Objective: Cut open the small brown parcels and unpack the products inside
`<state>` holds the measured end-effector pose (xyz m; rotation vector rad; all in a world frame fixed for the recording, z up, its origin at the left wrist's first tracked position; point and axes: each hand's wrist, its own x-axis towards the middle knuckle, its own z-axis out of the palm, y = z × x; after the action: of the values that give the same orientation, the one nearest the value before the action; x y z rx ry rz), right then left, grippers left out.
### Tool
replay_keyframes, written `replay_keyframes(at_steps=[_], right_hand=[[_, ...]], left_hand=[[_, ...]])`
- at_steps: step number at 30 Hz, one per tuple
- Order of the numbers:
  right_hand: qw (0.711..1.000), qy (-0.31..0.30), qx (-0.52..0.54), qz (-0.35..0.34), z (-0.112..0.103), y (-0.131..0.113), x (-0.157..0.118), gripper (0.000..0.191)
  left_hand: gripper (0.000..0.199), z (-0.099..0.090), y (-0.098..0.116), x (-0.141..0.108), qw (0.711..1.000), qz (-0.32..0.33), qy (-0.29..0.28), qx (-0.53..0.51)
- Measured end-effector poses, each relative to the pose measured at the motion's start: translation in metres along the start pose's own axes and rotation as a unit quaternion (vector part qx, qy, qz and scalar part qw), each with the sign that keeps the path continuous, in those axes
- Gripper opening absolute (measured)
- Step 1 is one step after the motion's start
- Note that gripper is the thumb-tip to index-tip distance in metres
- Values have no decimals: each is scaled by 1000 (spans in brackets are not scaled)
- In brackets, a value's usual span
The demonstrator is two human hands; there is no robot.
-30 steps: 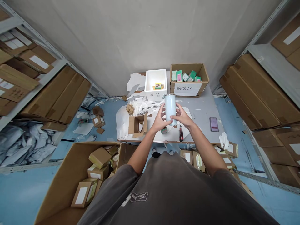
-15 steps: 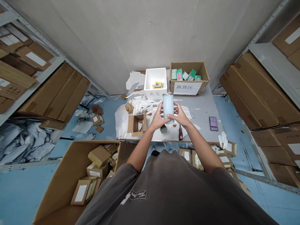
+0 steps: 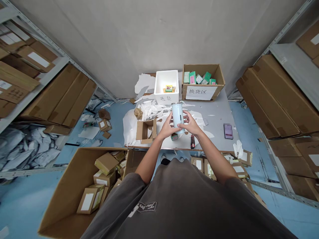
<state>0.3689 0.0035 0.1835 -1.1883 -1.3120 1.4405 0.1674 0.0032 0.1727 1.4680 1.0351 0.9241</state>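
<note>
Between my two hands I hold a light-blue tumbler [image 3: 177, 114] with a silver rim, tilted slightly to the left above the table. My left hand [image 3: 167, 127] grips its left side, and my right hand [image 3: 191, 123] wraps its right side, both near the lower half. Dark lettering shows on the tumbler's side by my right fingers. Below it on the table lie a small green box [image 3: 174, 136], partly hidden by my left hand, and a red and black utility knife [image 3: 192, 141]. To the left stands an open small cardboard box [image 3: 142, 131].
On the grey table [image 3: 216, 116], a white foam box [image 3: 166, 98] and a cardboard box of green packets [image 3: 201, 93] stand at the back. Paper scraps [image 3: 152, 110] litter the left; a phone [image 3: 228, 131] lies right. A large carton [image 3: 59, 189] of parcels stands front left.
The tumbler has turned in my hands, so dark lettering now faces me, and its top leans a little further left. Both hands still hold it.
</note>
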Motion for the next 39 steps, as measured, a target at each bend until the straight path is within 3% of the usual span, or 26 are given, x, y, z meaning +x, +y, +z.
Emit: replay_keyframes(at_steps=[6, 11, 15, 18, 21, 24, 28, 32, 39], right_hand=[[1000, -8, -16, 0, -2, 11, 1, 112], [984, 32, -175, -9, 12, 29, -2, 101], [969, 41, -244, -12, 34, 47, -7, 97], [973, 0, -232, -22, 38, 66, -5, 99], [974, -68, -216, -28, 30, 93, 6, 101], [965, -48, -251, 50, 26, 126, 23, 95], [940, 8, -316, 131, 37, 170, 42, 70], [939, 69, -314, 125, 45, 204, 47, 9], [961, 108, -220, 131, 39, 234, 39, 32]], left_hand=[[132, -15, -6, -3, 997, -3, -69, -24], [98, -36, -2, 15, 999, -33, 19, 13], [70, -42, 1, 26, 997, 25, 19, 75], [58, -47, -6, 21, 993, 40, 28, 109], [50, -56, -20, 9, 983, 26, 85, 162], [48, -62, -36, 1, 972, 9, 120, 203], [48, -57, -55, -2, 965, 30, 128, 229], [50, -44, -71, -1, 958, 47, 131, 251], [54, -24, -93, -2, 958, 47, 108, 261]])
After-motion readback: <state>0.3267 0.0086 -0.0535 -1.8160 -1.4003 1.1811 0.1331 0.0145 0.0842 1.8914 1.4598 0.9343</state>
